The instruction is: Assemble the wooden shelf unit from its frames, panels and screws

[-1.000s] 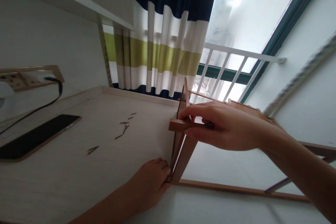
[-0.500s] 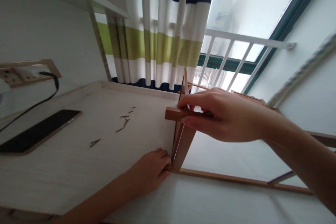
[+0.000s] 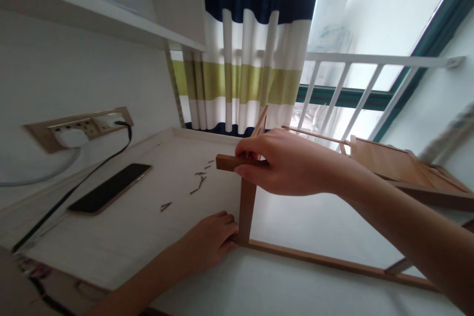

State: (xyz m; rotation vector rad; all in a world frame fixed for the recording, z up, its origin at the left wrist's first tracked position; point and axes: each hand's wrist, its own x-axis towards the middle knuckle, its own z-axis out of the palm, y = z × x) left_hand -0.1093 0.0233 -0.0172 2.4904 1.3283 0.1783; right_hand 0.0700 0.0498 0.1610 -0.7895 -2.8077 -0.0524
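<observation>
My right hand (image 3: 292, 168) is closed around a short brown wooden bar (image 3: 227, 162), held level against the top of an upright post (image 3: 246, 207) of a thin wooden frame (image 3: 326, 262). My left hand (image 3: 209, 242) rests on the pale desk (image 3: 122, 237) with its fingers curled against the foot of that post. A flat wooden panel (image 3: 388, 160) of the same frame lies to the right, behind my right forearm.
Several small dark nails (image 3: 198, 182) lie scattered on the desk. A black phone (image 3: 109, 188) lies at the left, beside a black cable (image 3: 74, 190) plugged into a wall socket strip (image 3: 79, 126). A striped curtain (image 3: 246, 74) and white window railing (image 3: 370, 61) stand behind.
The view has swung right and tilted, so phone and socket sit nearer the centre. My right hand with the bar has shifted slightly left along the post top. The left hand stays put.
</observation>
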